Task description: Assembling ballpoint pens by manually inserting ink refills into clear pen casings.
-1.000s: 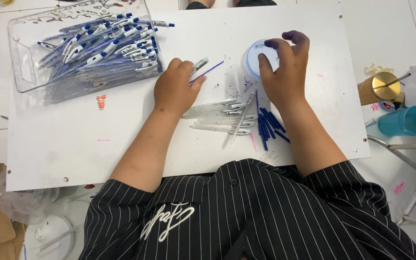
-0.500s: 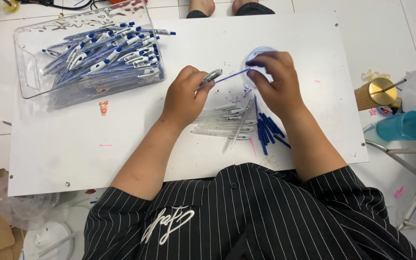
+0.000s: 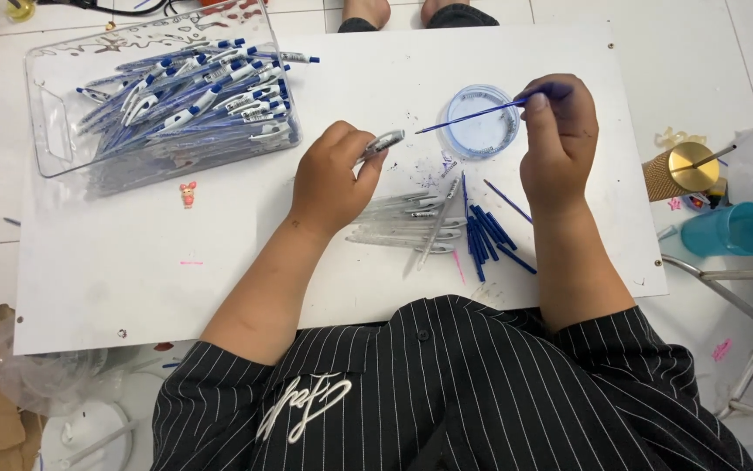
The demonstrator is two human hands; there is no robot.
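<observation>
I see my left hand clamped around a clear pen barrel, its open end jutting past my fingertips toward the right. Farther out, my right hand pinches a blue ink refill at its right end, its long axis running leftward over the round dish, tip just beyond the barrel.

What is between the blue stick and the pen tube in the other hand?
Nothing visible. The blue refill in the right hand points toward the clear pen barrel in the left hand, with only bare white board and the round lid's edge beneath.
</observation>
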